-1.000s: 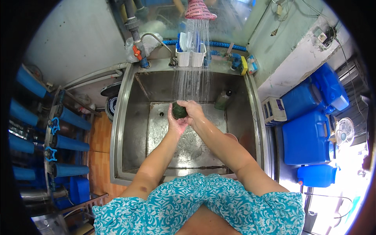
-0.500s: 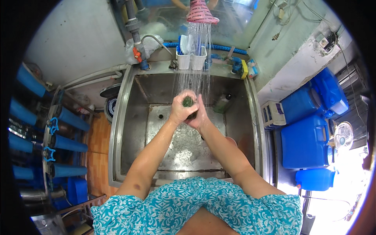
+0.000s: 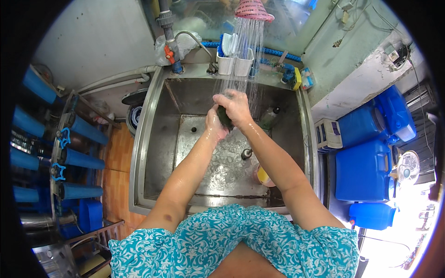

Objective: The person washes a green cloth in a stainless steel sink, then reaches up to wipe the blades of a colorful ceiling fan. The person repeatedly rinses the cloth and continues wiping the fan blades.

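Both of my hands are raised over the steel sink point(image 3: 185, 160), by the edge of falling water. Between them is a dark green, long rounded thing point(image 3: 224, 117), mostly covered by my fingers, so its kind does not show. My right hand point(image 3: 237, 109) curls over it from above and the right. My left hand point(image 3: 214, 121) is wrapped along its left side. Water streams down just behind them from a shower head point(image 3: 253, 10) wound with pink printed tape.
A clear bottle with a dark cap point(image 3: 269, 117) stands at the sink's back right. Lower lie a dark-topped item point(image 3: 246, 154) and a pale cup with something yellow point(image 3: 264, 177). White caddies point(image 3: 225, 65) sit on the back ledge, a red-handled valve point(image 3: 169, 54) to their left, blue jugs point(image 3: 359, 169) at right.
My right hand has moved up and over the green thing, while my left has turned lower along its side. The whole view has shifted slightly, and the cup in the sink shows more.
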